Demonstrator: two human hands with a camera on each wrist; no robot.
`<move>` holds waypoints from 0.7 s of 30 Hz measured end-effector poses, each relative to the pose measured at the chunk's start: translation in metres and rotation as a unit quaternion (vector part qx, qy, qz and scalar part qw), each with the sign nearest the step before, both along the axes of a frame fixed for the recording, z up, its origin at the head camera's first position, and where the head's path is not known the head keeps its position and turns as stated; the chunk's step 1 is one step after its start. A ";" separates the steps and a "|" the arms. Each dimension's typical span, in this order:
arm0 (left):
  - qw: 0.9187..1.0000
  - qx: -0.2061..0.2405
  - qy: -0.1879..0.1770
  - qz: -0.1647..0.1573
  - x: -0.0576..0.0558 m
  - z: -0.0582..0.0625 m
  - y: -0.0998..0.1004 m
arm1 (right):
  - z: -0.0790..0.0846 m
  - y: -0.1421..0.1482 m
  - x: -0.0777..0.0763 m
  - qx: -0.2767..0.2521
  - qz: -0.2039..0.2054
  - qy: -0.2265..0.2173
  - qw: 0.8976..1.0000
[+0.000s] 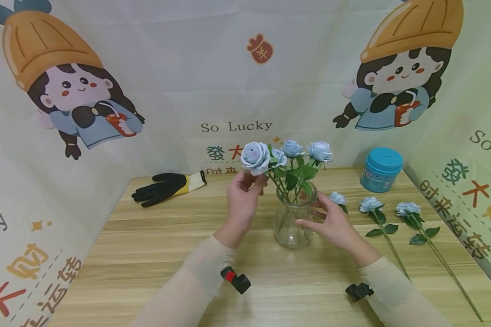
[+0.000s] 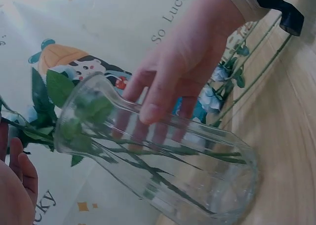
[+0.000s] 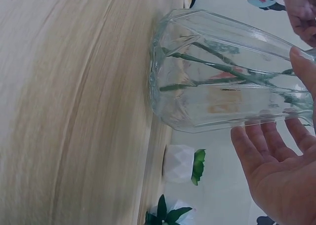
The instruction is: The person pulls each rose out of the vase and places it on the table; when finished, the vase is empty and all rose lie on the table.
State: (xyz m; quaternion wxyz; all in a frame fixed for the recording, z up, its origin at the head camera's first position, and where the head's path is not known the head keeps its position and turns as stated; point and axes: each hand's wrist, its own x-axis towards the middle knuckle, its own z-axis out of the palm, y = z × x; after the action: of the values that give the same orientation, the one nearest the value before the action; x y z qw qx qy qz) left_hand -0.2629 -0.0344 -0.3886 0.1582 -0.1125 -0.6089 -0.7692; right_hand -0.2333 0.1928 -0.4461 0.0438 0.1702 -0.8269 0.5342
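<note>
Taking the vase as the clock's centre, with twelve at the back curtain, I see two pale sleeves (image 1: pixel 188 281) reaching in over the wooden table (image 1: pixel 147 268), a small black wrist camera (image 1: pixel 240 282) sitting toward seven and another (image 1: pixel 358 292) toward five.

The right hand (image 1: pixel 333 222) is at three o'clock, holding the glass vase (image 1: pixel 286 235) with its thumb on the near side and its fingers set apart behind the glass. The left hand (image 1: pixel 245 195) is up at ten, finger and thumb drawn narrow, pinching a blue rose (image 1: pixel 255 158) just under the bloom.

The vase stands upright on the table, green stems crossing inside it, and three more blue roses (image 1: pixel 320 151) lean above its rim toward twelve and one.

Between two and four lie the loose roses (image 1: pixel 370 205), three blooms in a row; the one nearest the right hand is partly hidden behind it. Farther off, a black and yellow glove (image 1: pixel 167 187) lies at ten, and a blue tub (image 1: pixel 381 170) stands at two, near the printed curtain (image 1: pixel 176 68).
</note>
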 end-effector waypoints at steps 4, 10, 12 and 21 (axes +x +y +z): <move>1.000 0.005 0.008 0.008 0.002 0.012 -0.005 | -0.001 -0.001 0.000 0.001 0.001 -0.002 1.000; 0.999 0.021 0.042 0.003 0.002 0.032 -0.012 | 0.000 -0.001 0.000 0.003 0.000 -0.002 1.000; 0.998 0.029 0.057 -0.001 0.001 0.038 -0.013 | 0.000 0.000 0.000 0.006 -0.001 -0.002 1.000; 0.998 0.000 0.025 -0.052 0.002 0.051 -0.014 | 0.000 -0.001 0.000 0.009 -0.002 -0.002 1.000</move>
State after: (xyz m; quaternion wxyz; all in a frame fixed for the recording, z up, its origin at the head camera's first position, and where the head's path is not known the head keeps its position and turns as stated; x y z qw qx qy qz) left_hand -0.2612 -0.0488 -0.3373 0.1329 -0.1633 -0.5983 -0.7731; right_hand -0.2332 0.1923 -0.4466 0.0413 0.1680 -0.8318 0.5275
